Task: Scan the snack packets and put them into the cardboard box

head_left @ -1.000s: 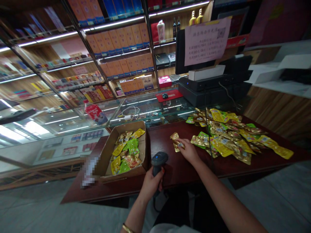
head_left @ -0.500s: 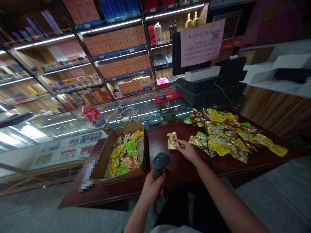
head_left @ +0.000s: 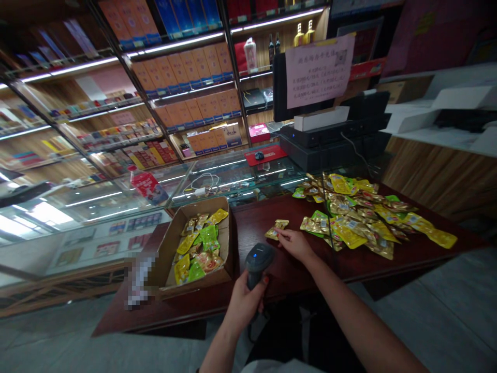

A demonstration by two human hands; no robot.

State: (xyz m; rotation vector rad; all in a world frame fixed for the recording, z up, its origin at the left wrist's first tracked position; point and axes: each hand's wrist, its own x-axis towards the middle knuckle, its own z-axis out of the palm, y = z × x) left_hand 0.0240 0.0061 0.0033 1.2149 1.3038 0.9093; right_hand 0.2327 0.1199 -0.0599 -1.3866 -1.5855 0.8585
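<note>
pinches a gold packet [head_left: 273,231] in the right hand [head_left: 294,244]; could drop it through so slight a hold. clasps a scanner [head_left: 259,258] in the left hand [head_left: 247,296], nearby; could bump the packet by swinging. could scatter the pile [head_left: 355,227], right of both hands, by brushing it.

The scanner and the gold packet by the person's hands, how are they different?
The scanner is dark with a small blue light, while the gold packet is shiny and has no light showing.
The scanner has a rounded head on a handle; the gold packet is a small, crinkly pouch.
The left hand wraps around the scanner, but the right hand has just its fingertips at the gold packet's edge.
Both are single things, each with one hand.
</note>
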